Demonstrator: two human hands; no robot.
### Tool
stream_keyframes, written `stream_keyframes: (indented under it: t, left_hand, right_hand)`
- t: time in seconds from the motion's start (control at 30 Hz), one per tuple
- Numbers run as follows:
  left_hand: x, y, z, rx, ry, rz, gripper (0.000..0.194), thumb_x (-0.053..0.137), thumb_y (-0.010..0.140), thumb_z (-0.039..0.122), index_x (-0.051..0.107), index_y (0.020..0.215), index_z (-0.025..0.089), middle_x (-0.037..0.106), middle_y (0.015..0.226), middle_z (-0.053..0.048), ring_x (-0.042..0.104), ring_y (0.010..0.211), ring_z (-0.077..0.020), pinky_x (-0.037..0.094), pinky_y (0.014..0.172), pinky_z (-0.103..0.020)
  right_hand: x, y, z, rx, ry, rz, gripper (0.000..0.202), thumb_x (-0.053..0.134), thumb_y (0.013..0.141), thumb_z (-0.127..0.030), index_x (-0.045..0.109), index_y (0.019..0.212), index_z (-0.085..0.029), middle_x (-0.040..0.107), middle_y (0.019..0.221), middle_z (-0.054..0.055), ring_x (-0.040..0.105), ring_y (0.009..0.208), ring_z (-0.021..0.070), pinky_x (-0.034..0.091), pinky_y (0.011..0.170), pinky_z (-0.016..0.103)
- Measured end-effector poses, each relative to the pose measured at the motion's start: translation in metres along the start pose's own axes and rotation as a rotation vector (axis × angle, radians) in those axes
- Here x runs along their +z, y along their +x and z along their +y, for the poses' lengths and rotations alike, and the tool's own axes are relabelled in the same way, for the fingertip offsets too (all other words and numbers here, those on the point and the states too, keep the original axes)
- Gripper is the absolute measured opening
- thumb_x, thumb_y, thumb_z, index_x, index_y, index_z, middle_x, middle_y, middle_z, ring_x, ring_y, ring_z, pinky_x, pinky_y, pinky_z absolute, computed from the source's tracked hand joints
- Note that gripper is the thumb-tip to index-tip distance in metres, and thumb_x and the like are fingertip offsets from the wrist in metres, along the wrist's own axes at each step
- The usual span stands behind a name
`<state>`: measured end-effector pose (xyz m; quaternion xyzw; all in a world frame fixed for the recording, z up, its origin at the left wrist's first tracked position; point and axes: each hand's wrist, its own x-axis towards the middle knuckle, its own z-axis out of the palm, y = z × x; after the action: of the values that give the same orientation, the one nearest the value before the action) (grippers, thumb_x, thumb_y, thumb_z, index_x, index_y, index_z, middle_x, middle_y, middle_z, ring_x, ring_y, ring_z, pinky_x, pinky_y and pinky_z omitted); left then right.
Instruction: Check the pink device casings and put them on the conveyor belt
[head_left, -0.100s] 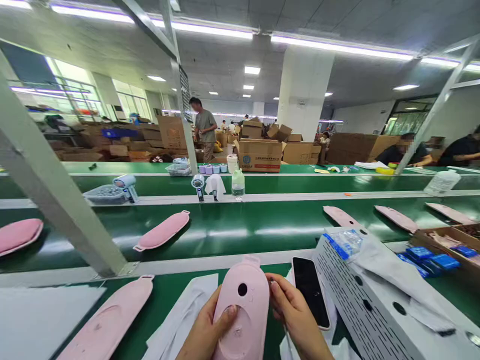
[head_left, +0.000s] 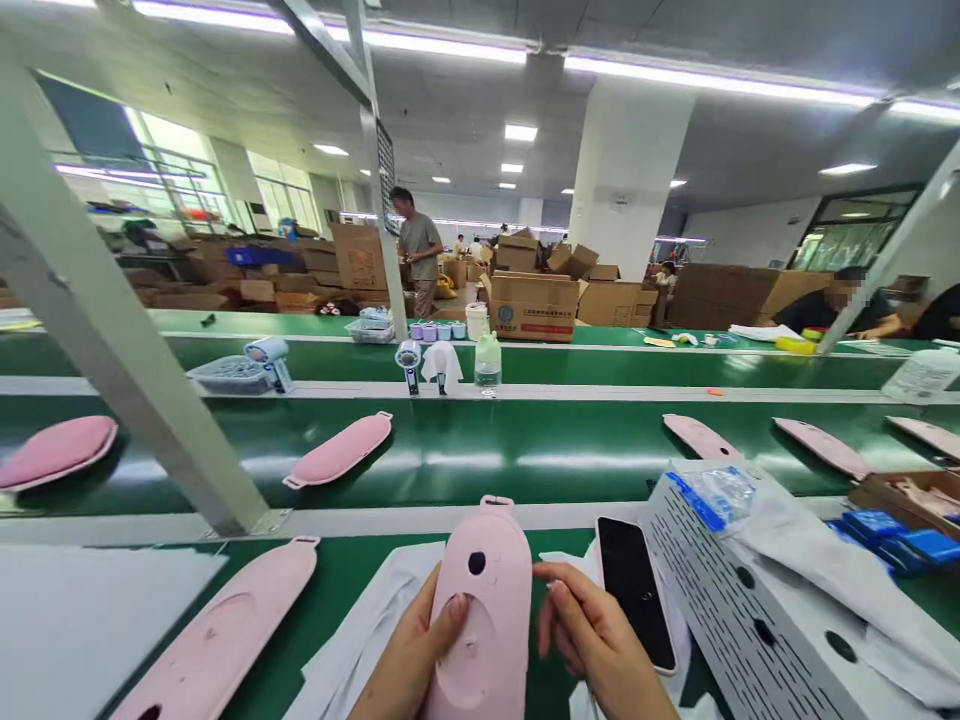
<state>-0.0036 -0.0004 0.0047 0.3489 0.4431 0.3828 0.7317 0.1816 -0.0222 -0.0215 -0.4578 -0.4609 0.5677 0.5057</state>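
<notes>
Pink oval shell point(head_left: 484, 610) held upright between the left hand point(head_left: 409, 660) and the right hand point(head_left: 592, 640) above a green bench.
The left hand is closed around the shell's left edge, its thumb pressed on the front face below a round hole; the right hand lies just beside the shell's right edge, fingers curled and fingertips touching that edge, gripping nothing else. The shell thus stands between the two hands, its tabbed top pointing away from them. A black phone point(head_left: 636, 592) lies immediately right of the right hand, and a white perforated box point(head_left: 739, 625) farther right. A flat pink piece point(head_left: 225, 635) lies well left of the left hand; white sheets point(head_left: 367, 630) lie beneath both hands.
</notes>
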Motion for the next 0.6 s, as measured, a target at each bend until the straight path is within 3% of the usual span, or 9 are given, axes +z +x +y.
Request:
stream_keyframes:
  t: [0.1,0.2,0.33,0.43,0.6]
  left_hand:
    - [-0.002,0.001,0.001,0.005,-0.061,0.004,0.079,0.072,0.071,0.058,0.04,0.137,0.028,0.06,0.128,-0.004,0.06,0.108,-0.0213,0.052,0.077,-0.02]
    - [-0.005,0.004,-0.001,0.025,-0.081,0.001,0.08,0.071,0.073,0.055,0.033,0.139,0.029,0.059,0.129,-0.004,0.06,0.108,-0.0213,0.051,0.073,-0.021]
    - [-0.006,0.003,-0.001,0.09,-0.048,0.013,0.079,0.073,0.072,0.055,0.036,0.135,0.025,0.063,0.121,-0.004,0.058,0.107,-0.0204,0.049,0.076,-0.02]
    - [-0.007,0.002,-0.001,0.132,0.033,0.014,0.079,0.073,0.069,0.058,0.04,0.131,0.022,0.064,0.116,-0.003,0.058,0.101,-0.0201,0.048,0.078,-0.022]
    - [-0.01,0.001,-0.002,0.28,0.264,-0.04,0.061,0.068,0.074,0.057,0.052,0.121,0.02,0.062,0.115,-0.003,0.057,0.099,-0.0196,0.044,0.087,-0.024]
  right_hand:
    - [-0.001,-0.004,0.001,0.062,-0.081,-0.145,0.055,0.052,0.08,-0.072,0.057,0.085,-0.017,0.056,0.052,-0.003,0.025,0.039,0.0062,0.018,0.04,0.021]
    - [-0.001,-0.008,-0.001,0.06,-0.244,-0.175,0.06,0.049,0.079,-0.075,0.061,0.079,-0.016,0.046,0.046,-0.005,0.033,0.041,0.0085,0.024,0.044,0.022]
    - [-0.003,-0.01,-0.005,0.069,-0.419,-0.225,0.068,0.038,0.082,-0.077,0.067,0.083,-0.015,0.038,0.047,-0.005,0.036,0.043,0.0107,0.024,0.043,0.023]
    - [-0.008,-0.009,-0.007,0.074,-0.535,-0.294,0.058,0.039,0.088,-0.066,0.066,0.079,-0.017,0.037,0.05,-0.005,0.033,0.044,0.0105,0.022,0.042,0.024]
    - [-0.015,-0.009,0.0,0.049,-0.749,-0.352,0.032,0.046,0.091,-0.042,0.065,0.077,-0.019,0.043,0.054,-0.003,0.038,0.048,0.0116,0.024,0.047,0.025]
